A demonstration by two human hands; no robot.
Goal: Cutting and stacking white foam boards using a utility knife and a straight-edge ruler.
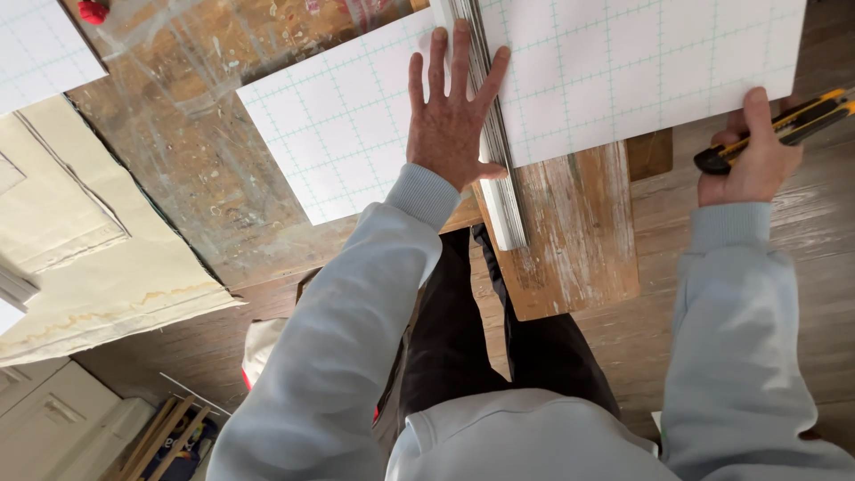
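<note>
My left hand (452,120) lies flat, fingers spread, pressing on a long metal straightedge (497,169) and the white gridded sheet (347,134) beneath it. The straightedge runs along the gap between that sheet and a second white gridded sheet (623,67) on the right. My right hand (755,156) is off to the right, beside the sheet's corner, closed around a yellow and black utility knife (788,125). The knife points left and down and does not touch the sheet.
The sheets rest on a worn wooden board (574,240) and a scratched brown tabletop (187,160). A cream panel (98,258) leans at the left. A red object (92,11) sits at the top left. Wooden floor (802,303) lies below, with clutter at the bottom left.
</note>
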